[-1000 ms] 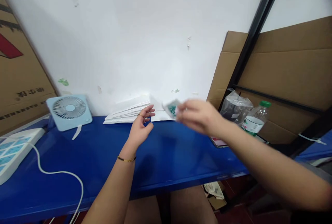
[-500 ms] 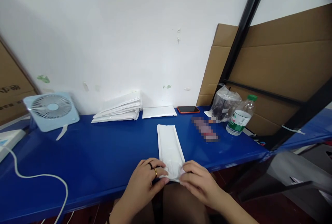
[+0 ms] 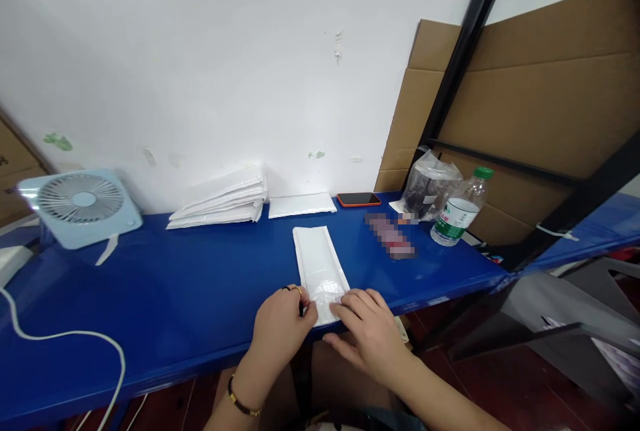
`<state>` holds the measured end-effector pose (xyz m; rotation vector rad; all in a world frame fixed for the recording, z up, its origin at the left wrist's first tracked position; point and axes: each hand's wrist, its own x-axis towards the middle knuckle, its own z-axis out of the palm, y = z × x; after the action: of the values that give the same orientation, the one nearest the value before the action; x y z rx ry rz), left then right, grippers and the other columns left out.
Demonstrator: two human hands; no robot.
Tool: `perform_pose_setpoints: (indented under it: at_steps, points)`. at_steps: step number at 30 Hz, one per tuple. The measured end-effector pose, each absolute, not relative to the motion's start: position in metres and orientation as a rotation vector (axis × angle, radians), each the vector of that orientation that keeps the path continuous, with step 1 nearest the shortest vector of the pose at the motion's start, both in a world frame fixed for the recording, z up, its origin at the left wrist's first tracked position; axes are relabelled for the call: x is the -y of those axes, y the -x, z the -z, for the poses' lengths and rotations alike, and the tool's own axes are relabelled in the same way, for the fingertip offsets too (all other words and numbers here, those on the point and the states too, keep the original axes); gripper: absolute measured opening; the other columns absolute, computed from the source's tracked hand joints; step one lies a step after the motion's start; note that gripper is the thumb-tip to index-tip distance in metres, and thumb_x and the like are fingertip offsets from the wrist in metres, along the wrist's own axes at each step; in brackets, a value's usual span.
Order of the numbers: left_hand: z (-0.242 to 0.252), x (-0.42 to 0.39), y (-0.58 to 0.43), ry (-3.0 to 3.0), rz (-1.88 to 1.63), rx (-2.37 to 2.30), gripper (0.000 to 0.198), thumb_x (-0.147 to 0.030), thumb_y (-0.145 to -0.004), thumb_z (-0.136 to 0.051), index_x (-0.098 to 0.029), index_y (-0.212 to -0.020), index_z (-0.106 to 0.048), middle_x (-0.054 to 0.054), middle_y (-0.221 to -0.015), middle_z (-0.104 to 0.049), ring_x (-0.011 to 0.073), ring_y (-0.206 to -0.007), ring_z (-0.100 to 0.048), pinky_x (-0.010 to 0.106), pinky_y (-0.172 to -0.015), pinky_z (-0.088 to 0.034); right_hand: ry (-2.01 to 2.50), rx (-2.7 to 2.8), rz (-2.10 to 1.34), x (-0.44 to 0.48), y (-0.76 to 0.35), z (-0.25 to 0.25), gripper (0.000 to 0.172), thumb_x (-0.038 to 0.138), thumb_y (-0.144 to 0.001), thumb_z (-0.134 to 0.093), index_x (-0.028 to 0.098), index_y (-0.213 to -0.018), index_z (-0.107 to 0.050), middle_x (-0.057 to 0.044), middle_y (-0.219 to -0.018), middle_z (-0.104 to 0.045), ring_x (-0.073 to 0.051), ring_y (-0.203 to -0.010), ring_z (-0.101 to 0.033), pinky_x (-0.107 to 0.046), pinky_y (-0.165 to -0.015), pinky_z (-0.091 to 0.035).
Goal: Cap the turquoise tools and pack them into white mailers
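Observation:
A white padded envelope [image 3: 320,261] lies lengthwise on the blue table, its near end at the front edge. The near part looks glossy and wrinkled. At its near left edge, my left hand [image 3: 283,321] is closed, thumb and fingers pinched together on the envelope's side. My right hand [image 3: 369,328] rests its fingertips on the near right part, with the thumb held apart below the table edge. Behind it, another flat white envelope [image 3: 303,205] lies against the wall, beside a stack of white envelopes [image 3: 220,203].
On the left stand a light blue fan [image 3: 83,208] and a white cable [image 3: 75,334]. To the right are a phone [image 3: 359,199], a blurred-out item [image 3: 390,234], a bagged dark container [image 3: 427,184] and a green-capped bottle [image 3: 457,211]. A black metal post [image 3: 455,64] rises beside cardboard.
My left hand has curled its fingers inward at the envelope's edge. My right hand has shifted onto the envelope's top, its thumb now apart. The view has tilted slightly down.

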<state>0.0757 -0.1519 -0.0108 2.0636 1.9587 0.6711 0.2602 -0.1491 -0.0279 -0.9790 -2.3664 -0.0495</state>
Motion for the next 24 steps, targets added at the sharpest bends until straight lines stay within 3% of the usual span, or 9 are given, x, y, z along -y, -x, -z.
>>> perform_pose_setpoints:
  at_steps: [8,11,15,17,20,24]
  points:
    - [0.01,0.136,-0.079,-1.587,-0.942,-1.49,0.016,-0.03,-0.073,-0.052,-0.019,-0.064,-0.044,-0.005,-0.054,-0.049,0.0103,-0.044,-0.052,0.022,-0.047,-0.037,1.077,2.4,0.195,0.137,-0.247,0.018,0.015,0.032,-0.079,-0.057,0.02,-0.086,-0.062,-0.004,-0.076,-0.058,-0.02,-0.075,-0.05,-0.034,-0.072,-0.033]
    - [0.008,0.136,-0.074,-1.343,-1.066,-1.293,0.021,-0.038,-0.075,-0.055,-0.019,-0.075,-0.045,-0.006,-0.051,-0.048,0.0102,-0.046,-0.051,0.021,-0.048,-0.039,0.927,2.454,0.352,0.122,-0.252,-0.001,0.016,0.017,-0.084,-0.047,0.02,-0.089,-0.062,-0.003,-0.07,-0.057,-0.017,-0.066,-0.05,-0.03,-0.063,-0.032]
    - [0.007,0.142,-0.054,-1.305,-1.36,-1.301,0.029,-0.042,-0.081,-0.051,-0.022,-0.101,-0.045,-0.006,-0.06,-0.048,0.0092,-0.056,-0.048,0.019,-0.054,-0.038,0.833,2.331,0.443,0.09,-0.255,-0.073,0.023,0.022,-0.088,-0.041,0.017,-0.101,-0.06,-0.006,-0.072,-0.059,-0.016,-0.066,-0.051,-0.027,-0.06,-0.034]
    - [0.011,0.146,-0.041,-1.35,-1.389,-1.444,0.03,-0.042,-0.081,-0.051,-0.022,-0.104,-0.045,-0.005,-0.062,-0.047,0.0096,-0.057,-0.046,0.02,-0.053,-0.036,0.855,2.3,0.284,0.068,-0.244,-0.121,0.024,0.026,-0.09,-0.039,0.018,-0.102,-0.059,-0.004,-0.073,-0.059,-0.014,-0.062,-0.052,-0.025,-0.056,-0.035]
    - [0.017,0.15,-0.028,-1.412,-1.348,-1.595,0.031,-0.042,-0.08,-0.053,-0.022,-0.103,-0.047,-0.003,-0.067,-0.048,0.0115,-0.061,-0.047,0.021,-0.054,-0.037,0.848,2.154,-0.087,0.023,-0.2,-0.179,0.027,0.034,-0.09,-0.04,0.015,-0.082,-0.058,-0.001,-0.061,-0.054,-0.011,-0.052,-0.051,-0.022,-0.05,-0.036]
    - [0.018,0.153,-0.025,-1.431,-1.321,-1.599,0.028,-0.042,-0.079,-0.053,-0.022,-0.098,-0.051,-0.001,-0.07,-0.05,0.0138,-0.063,-0.05,0.024,-0.055,-0.039,0.824,1.984,-0.485,-0.045,-0.11,-0.195,0.03,0.028,-0.093,-0.027,0.011,-0.086,-0.051,0.0,-0.056,-0.053,-0.006,-0.039,-0.045,-0.017,-0.038,-0.033]
